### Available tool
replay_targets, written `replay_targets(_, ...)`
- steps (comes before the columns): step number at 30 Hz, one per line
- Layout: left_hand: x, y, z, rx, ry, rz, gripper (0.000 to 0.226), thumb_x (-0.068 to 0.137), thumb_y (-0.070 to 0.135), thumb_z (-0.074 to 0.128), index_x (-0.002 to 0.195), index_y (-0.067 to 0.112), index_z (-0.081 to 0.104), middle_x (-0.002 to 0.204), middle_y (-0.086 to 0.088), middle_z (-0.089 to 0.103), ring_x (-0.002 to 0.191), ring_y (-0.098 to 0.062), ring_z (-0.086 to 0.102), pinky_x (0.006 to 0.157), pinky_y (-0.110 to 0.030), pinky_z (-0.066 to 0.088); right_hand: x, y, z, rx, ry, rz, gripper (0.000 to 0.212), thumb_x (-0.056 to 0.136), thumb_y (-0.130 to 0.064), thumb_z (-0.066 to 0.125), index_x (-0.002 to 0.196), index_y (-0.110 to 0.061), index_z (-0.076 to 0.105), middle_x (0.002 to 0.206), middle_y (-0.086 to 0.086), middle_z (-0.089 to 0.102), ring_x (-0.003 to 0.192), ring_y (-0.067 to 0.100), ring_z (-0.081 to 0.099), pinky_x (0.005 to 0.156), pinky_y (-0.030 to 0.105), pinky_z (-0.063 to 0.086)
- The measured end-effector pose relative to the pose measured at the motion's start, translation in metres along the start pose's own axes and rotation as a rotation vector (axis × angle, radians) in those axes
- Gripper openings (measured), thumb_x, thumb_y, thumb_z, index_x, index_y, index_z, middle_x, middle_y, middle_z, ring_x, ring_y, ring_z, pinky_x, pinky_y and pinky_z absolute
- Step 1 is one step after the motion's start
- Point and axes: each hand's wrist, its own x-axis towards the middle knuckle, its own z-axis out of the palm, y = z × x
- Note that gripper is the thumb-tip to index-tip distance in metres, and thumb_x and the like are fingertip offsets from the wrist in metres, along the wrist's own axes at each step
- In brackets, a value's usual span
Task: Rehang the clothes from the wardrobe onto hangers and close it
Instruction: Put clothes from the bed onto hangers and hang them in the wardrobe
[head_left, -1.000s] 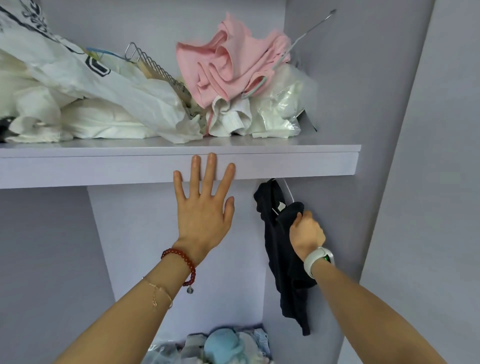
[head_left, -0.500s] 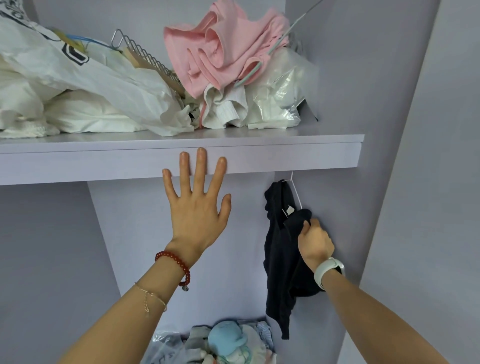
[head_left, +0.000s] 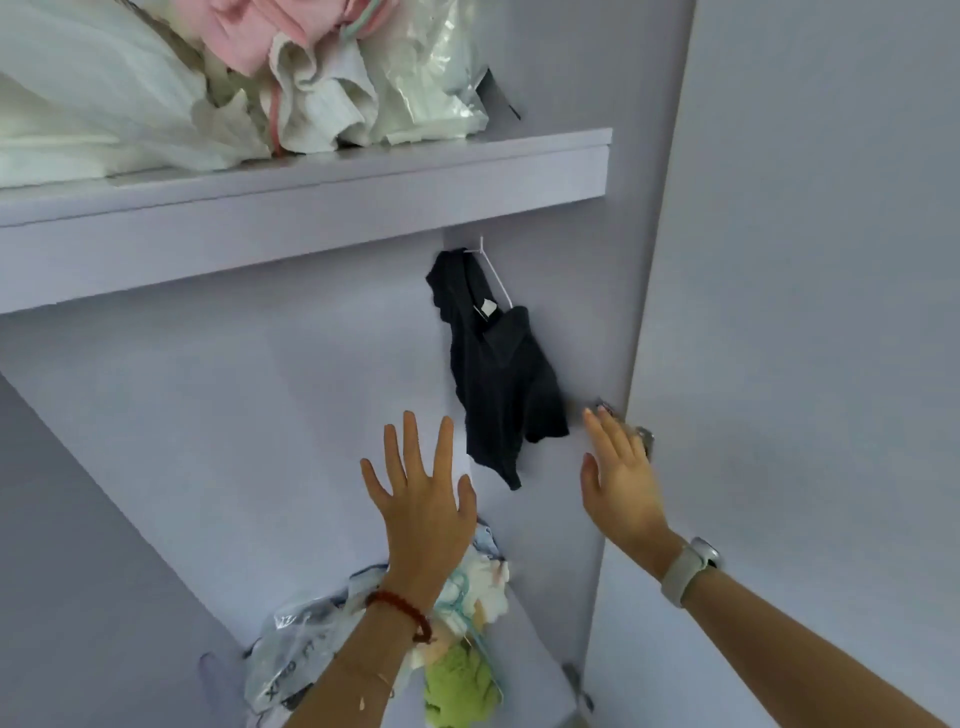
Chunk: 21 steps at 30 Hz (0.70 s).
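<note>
Hanging step looks done: black garment (head_left: 496, 374) on white hanger (head_left: 492, 273) under shelf (head_left: 311, 208). Left hand (head_left: 423, 512) spread flat, empty. Right hand (head_left: 621, 483) open, empty, by door (head_left: 805, 364) edge. Next likely: swing door closed.

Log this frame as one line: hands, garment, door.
left hand: open, holds nothing | right hand: open, at door edge | black top: on hanger under shelf

Probably home: clothes-filled wardrobe (head_left: 644, 291)
</note>
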Motion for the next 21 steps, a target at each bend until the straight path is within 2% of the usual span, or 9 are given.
replay_targets(3, -0.049, 0.004, 0.021, -0.077, -0.185, 0.065, 0.068, 0.076, 0.021, 0.071, 0.138, 0.016, 0.042, 0.146, -0.02, 0.032, 0.134, -0.042, 0.028, 0.102, -0.067, 0.019, -0.076, 0.014, -0.002, -0.053, -0.03, 0.1, 0.051, 0.086, -0.003, 0.053, 0.135, -0.002, 0.04, 0.138, 0.02, 0.043, 0.127, 0.039, 0.04, 0.1, 0.052, 0.04)
replay_targets(8, -0.14, 0.029, 0.052, -0.186, -0.569, 0.185, 0.063, 0.089, 0.032, 0.052, 0.145, 0.024, 0.023, 0.155, -0.008, 0.011, 0.143, -0.028, 0.005, 0.111, -0.057, 0.004, -0.216, 0.037, -0.015, -0.18, -0.105, 0.442, 0.052, 0.091, -0.011, 0.046, 0.141, -0.009, 0.03, 0.146, 0.014, 0.034, 0.135, 0.033, 0.031, 0.11, 0.042, 0.025)
replay_targets(11, -0.192, 0.065, 0.058, -0.221, -0.761, 0.344, 0.063, 0.092, 0.039, 0.042, 0.147, 0.025, 0.016, 0.156, -0.006, 0.004, 0.143, -0.025, 0.001, 0.111, -0.054, 0.005, -0.293, 0.045, -0.038, -0.227, -0.128, 0.69, 0.054, 0.095, -0.019, 0.039, 0.145, -0.016, 0.02, 0.152, 0.007, 0.024, 0.139, 0.025, 0.02, 0.112, 0.038, 0.018)
replay_targets(17, -0.272, 0.163, 0.037, -0.339, -0.943, 0.846, 0.057, 0.095, 0.038, 0.037, 0.146, 0.02, 0.019, 0.155, -0.005, 0.009, 0.143, -0.022, 0.004, 0.113, -0.047, 0.004, -0.438, 0.037, -0.1, -0.23, 0.064, 1.132, 0.05, 0.095, -0.016, 0.037, 0.143, -0.012, 0.025, 0.149, 0.008, 0.028, 0.136, 0.025, 0.025, 0.111, 0.041, 0.024)
replay_targets(21, -0.335, 0.234, 0.01, -0.433, -1.001, 1.078, 0.053, 0.094, 0.036, 0.042, 0.143, 0.017, 0.03, 0.152, -0.008, 0.021, 0.137, -0.026, 0.024, 0.11, -0.044, 0.022, -0.54, 0.024, -0.133, -0.233, 0.173, 1.41, 0.05, 0.093, -0.012, 0.04, 0.141, -0.011, 0.029, 0.146, 0.011, 0.032, 0.134, 0.027, 0.028, 0.109, 0.041, 0.026)
